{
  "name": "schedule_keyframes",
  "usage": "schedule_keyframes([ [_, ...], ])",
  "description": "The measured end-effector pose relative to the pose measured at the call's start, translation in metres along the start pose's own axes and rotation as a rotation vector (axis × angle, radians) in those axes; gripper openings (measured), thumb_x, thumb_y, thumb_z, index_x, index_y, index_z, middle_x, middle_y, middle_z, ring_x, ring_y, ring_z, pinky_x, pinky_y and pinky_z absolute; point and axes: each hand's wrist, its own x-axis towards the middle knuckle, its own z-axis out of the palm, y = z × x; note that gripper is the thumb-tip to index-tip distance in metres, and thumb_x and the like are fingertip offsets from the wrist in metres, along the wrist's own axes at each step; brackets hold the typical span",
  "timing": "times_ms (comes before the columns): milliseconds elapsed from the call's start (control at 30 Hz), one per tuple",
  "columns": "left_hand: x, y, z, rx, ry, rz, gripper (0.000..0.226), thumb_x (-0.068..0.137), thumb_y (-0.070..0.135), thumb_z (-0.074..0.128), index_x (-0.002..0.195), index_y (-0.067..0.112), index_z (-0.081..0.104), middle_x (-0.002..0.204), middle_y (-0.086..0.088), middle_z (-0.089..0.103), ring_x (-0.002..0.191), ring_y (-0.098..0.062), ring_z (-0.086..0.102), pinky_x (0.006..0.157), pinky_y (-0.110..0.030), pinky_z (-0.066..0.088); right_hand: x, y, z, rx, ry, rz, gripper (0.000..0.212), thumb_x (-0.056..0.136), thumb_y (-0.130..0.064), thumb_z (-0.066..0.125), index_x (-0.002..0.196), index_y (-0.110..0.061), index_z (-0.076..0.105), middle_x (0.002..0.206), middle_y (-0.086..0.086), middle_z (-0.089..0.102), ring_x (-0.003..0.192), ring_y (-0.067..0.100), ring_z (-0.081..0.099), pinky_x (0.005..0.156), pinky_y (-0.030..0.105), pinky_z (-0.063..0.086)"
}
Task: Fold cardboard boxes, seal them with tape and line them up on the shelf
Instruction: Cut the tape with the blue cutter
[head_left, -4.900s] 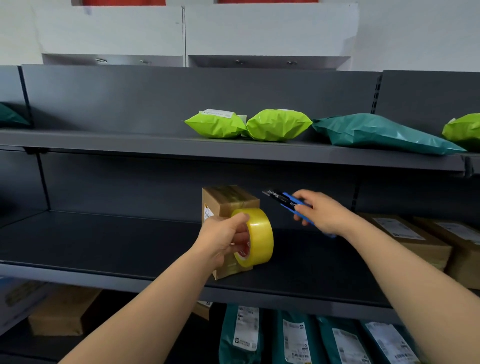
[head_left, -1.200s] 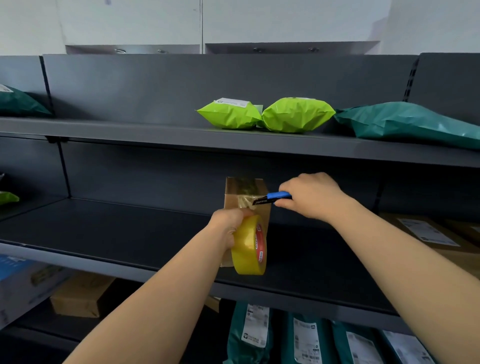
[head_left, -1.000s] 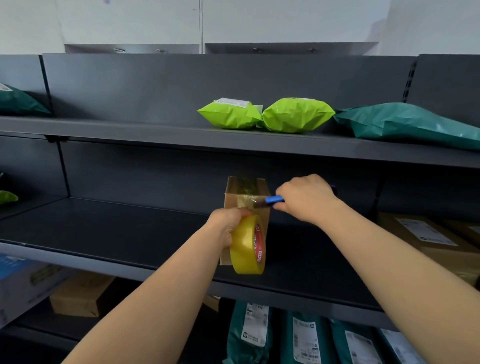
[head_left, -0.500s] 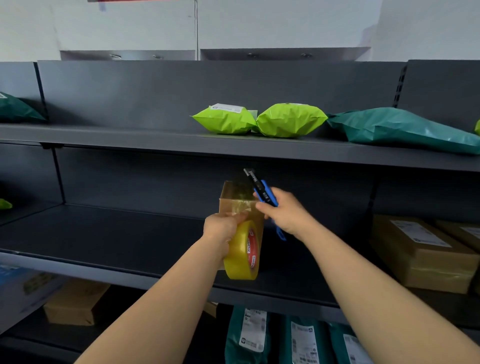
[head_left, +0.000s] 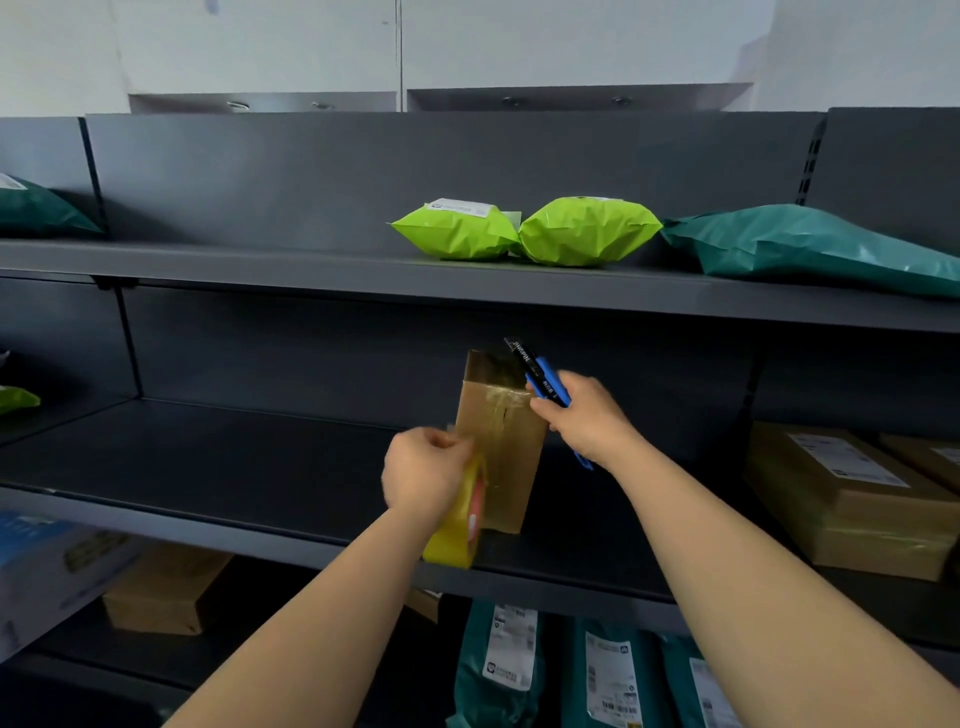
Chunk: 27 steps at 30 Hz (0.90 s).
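Shelf (head_left: 234, 457) is carrying an upright cardboard box (head_left: 509, 457) standing between both hands; left hand (head_left: 423, 475) is gripping a yellow tape roll (head_left: 452, 540) just beside it, right hand (head_left: 587, 421) is gripping a blue cutter (head_left: 535, 369) at its upper right edge.

box (head_left: 501, 457) on middle shelf (head_left: 208, 467), tape roll (head_left: 457, 540) before it, parcels (head_left: 852, 509) right, mailers (head_left: 587, 231) above
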Motion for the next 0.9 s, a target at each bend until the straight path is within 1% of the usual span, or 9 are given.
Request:
schedule_keyframes([
  [233, -0.007, -0.003, -0.02, -0.056, 0.002, 0.075, 0.027, 0.078, 0.037, 0.077, 0.074, 0.012, 0.069, 0.072, -0.002, 0.07, 0.073, -0.022, 0.068, 0.071, -0.045, 0.06, 0.002, -0.009, 0.01, 0.014, -0.029, -0.024, 0.026, 0.092, -0.026, 0.061, 0.118, -0.023, 0.061, 0.105, 0.001, 0.063, 0.092, 0.017, 0.063, 0.075, 0.028, 0.051],
  [367, -0.012, 0.005, -0.025, -0.025, 0.025, 0.164, 0.023, 0.08, 0.025, 0.073, 0.066, 0.014, 0.058, 0.069, 0.0, 0.062, 0.066, -0.016, 0.058, 0.072, -0.043, 0.057, 0.001, -0.01, 0.009, 0.012, -0.028, -0.02, 0.026, 0.092, -0.026, 0.062, 0.118, -0.024, 0.061, 0.104, 0.001, 0.063, 0.09, 0.015, 0.062, 0.069, 0.025, 0.048],
  [567, -0.021, 0.009, -0.031, -0.024, -0.044, 0.211, 0.018, 0.08, 0.02, 0.071, 0.077, 0.006, 0.061, 0.082, -0.014, 0.067, 0.069, -0.019, 0.058, 0.074, -0.046, 0.057, -0.002, -0.013, 0.009, 0.019, -0.029, -0.008, 0.027, 0.092, -0.025, 0.062, 0.119, -0.024, 0.061, 0.103, 0.0, 0.063, 0.09, 0.014, 0.061, 0.069, 0.025, 0.047],
  [633, -0.02, 0.01, -0.033, 0.017, -0.094, 0.224, 0.022, 0.081, 0.022, 0.071, 0.097, 0.009, 0.064, 0.087, -0.011, 0.068, 0.077, -0.022, 0.064, 0.071, -0.044, 0.057, -0.003, -0.016, 0.009, 0.041, -0.041, -0.003, 0.027, 0.093, -0.025, 0.061, 0.12, -0.025, 0.061, 0.1, -0.002, 0.063, 0.085, 0.011, 0.061, 0.067, 0.023, 0.047],
  [667, -0.018, 0.007, -0.035, 0.049, -0.131, 0.225, 0.043, 0.081, 0.024, 0.072, 0.12, 0.015, 0.057, 0.089, -0.009, 0.067, 0.081, -0.023, 0.066, 0.064, -0.039, 0.057, -0.005, -0.017, 0.009, 0.059, -0.046, -0.001, 0.027, 0.093, -0.025, 0.061, 0.12, -0.026, 0.061, 0.099, -0.003, 0.064, 0.082, 0.01, 0.061, 0.067, 0.022, 0.047],
  [700, -0.015, 0.003, -0.036, 0.063, -0.169, 0.216, 0.071, 0.081, 0.025, 0.073, 0.142, 0.027, 0.037, 0.09, -0.007, 0.066, 0.082, -0.022, 0.066, 0.059, -0.032, 0.053, -0.006, -0.017, 0.01, 0.086, -0.044, -0.004, 0.029, 0.093, -0.025, 0.061, 0.122, -0.026, 0.06, 0.099, -0.004, 0.064, 0.081, 0.009, 0.061, 0.067, 0.021, 0.048],
  [733, -0.012, -0.001, -0.039, 0.056, -0.188, 0.194, 0.093, 0.081, 0.025, 0.074, 0.15, 0.038, 0.014, 0.091, -0.005, 0.065, 0.082, -0.02, 0.066, 0.059, -0.026, 0.049, -0.007, -0.017, 0.011, 0.123, -0.033, -0.006, 0.031, 0.093, -0.025, 0.061, 0.124, -0.026, 0.059, 0.099, -0.004, 0.064, 0.08, 0.008, 0.061, 0.068, 0.021, 0.048],
  [767, -0.011, -0.005, -0.041, 0.027, -0.179, 0.177, 0.101, 0.081, 0.025, 0.074, 0.151, 0.041, 0.003, 0.092, -0.004, 0.065, 0.081, -0.017, 0.065, 0.06, -0.025, 0.048, -0.008, -0.016, 0.012, 0.171, -0.012, -0.006, 0.033, 0.094, -0.025, 0.061, 0.126, -0.026, 0.057, 0.098, -0.004, 0.063, 0.079, 0.008, 0.061, 0.069, 0.021, 0.048],
  [900, 0.002, -0.018, -0.05, -0.099, -0.003, 0.198, 0.085, 0.086, 0.034, 0.072, 0.152, 0.032, 0.017, 0.092, 0.003, 0.061, 0.087, -0.012, 0.061, 0.077, -0.034, 0.052, -0.009, -0.006, 0.013, 0.238, 0.09, 0.109, 0.025, 0.097, -0.026, 0.054, 0.122, -0.021, 0.053, 0.089, -0.001, 0.058, 0.073, 0.008, 0.057, 0.06, 0.022, 0.043],
])
